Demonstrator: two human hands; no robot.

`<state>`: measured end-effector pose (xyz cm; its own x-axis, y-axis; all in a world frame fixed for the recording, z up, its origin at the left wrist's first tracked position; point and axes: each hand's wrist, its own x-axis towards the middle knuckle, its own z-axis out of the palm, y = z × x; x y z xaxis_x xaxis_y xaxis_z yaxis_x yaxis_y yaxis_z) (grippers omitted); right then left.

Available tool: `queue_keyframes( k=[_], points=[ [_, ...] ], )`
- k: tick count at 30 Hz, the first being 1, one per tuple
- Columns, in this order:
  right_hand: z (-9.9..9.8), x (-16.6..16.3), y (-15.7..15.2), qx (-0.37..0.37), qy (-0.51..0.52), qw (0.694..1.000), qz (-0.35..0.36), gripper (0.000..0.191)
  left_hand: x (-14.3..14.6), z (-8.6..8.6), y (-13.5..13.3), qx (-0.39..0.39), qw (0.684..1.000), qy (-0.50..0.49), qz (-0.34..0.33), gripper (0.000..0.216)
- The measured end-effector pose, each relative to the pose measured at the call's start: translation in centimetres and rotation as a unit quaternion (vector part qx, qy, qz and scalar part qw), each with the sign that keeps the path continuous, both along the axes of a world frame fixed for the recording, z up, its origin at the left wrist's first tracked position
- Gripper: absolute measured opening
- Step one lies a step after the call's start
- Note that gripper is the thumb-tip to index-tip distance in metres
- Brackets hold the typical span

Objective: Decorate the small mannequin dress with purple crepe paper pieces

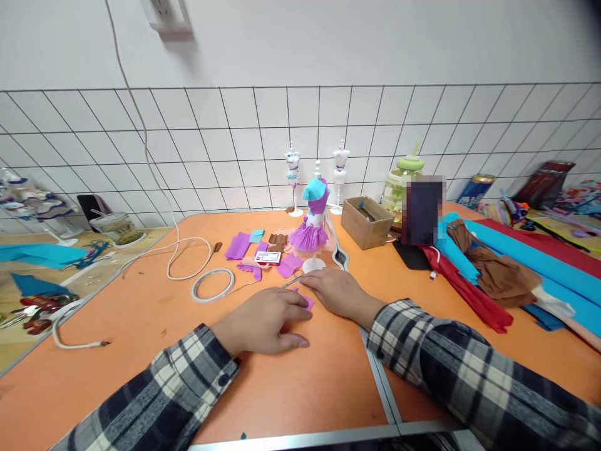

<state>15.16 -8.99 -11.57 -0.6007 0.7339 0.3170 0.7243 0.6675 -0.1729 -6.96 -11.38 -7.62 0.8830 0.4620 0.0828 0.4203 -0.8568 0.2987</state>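
My left hand (pixel 268 318) rests low over the orange table, its fingers apart and partly covering a small purple paper piece (pixel 308 303). To its right, my right hand (pixel 339 292) lies flat with fingers stretched toward a small pair of scissors (pixel 292 280); whether it touches them I cannot tell. Just beyond the hands stands a miniature dress form (pixel 313 219) in a blue and purple top and a gathered purple skirt. Purple paper scraps (pixel 238 246), a brown pleated piece (pixel 278 242) and a small red-and-white box (pixel 268 258) lie left of its base.
A roll of tape (pixel 213 285) and a white cable (pixel 174 254) lie on the left. Behind stand two more dress forms (pixel 293 169). A cardboard box (pixel 367 222), a green-lidded jar (pixel 406 181), a blurred upright screen and coloured crepe paper (pixel 498 269) occupy the right.
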Motion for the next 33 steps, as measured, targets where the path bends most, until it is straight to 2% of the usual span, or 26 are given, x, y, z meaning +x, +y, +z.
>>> queue_keyframes(
  k=[2,4,7,9,12,14,19,22,24,26,28,30,33],
  points=[
    [0.1,-0.1,0.0,0.013,-0.068,0.997,-0.024,0.027,-0.8,0.6,0.3,-0.049,0.999,0.000,0.012,0.032],
    [0.4,-0.3,-0.3,0.033,-0.110,0.993,-0.040,0.026,-1.4,0.9,0.7,-0.090,0.994,-0.009,0.061,0.029],
    [0.6,-0.3,-0.7,0.043,-0.115,0.991,-0.049,0.024,-2.1,0.5,1.6,-0.111,0.986,-0.013,0.126,0.020],
    [0.6,-0.3,-0.9,0.031,-0.090,0.993,-0.076,0.021,-2.3,0.1,2.2,-0.065,0.990,-0.025,0.123,0.023],
    [0.5,-0.1,-1.0,0.022,-0.057,0.990,-0.124,0.021,-2.6,-0.2,2.9,0.048,0.990,-0.025,0.129,0.018],
    [0.4,-0.1,-0.9,0.025,-0.042,0.989,-0.138,0.022,-2.8,-0.1,3.1,0.074,0.986,0.007,0.151,0.014],
    [0.6,-0.5,-1.0,0.023,0.002,0.989,-0.148,0.021,-3.3,-0.2,3.3,0.024,0.986,0.052,0.155,0.019],
    [0.7,-0.5,-1.0,0.014,0.001,0.989,-0.147,0.021,-2.9,-0.4,2.8,-0.015,0.988,0.022,0.154,0.020],
    [0.8,-0.5,-1.1,0.010,-0.015,0.992,-0.126,0.023,-2.5,-0.3,2.4,-0.061,0.988,-0.017,0.140,0.020],
    [0.8,-0.5,-1.2,0.008,-0.041,0.994,-0.100,0.028,-2.4,0.2,2.2,-0.075,0.986,-0.069,0.135,0.021],
    [0.8,-0.6,-1.2,0.006,-0.062,0.994,-0.087,0.031,-3.1,1.1,2.5,-0.048,0.976,-0.119,0.175,0.022],
    [0.7,-0.5,-1.2,0.000,-0.071,0.994,-0.079,0.031,-4.7,2.1,3.3,-0.025,0.954,-0.131,0.268,0.024],
    [0.6,-0.2,-1.0,-0.011,-0.070,0.995,-0.064,0.031,-8.7,3.0,4.9,0.010,0.907,-0.021,0.420,0.032]
  ],
)
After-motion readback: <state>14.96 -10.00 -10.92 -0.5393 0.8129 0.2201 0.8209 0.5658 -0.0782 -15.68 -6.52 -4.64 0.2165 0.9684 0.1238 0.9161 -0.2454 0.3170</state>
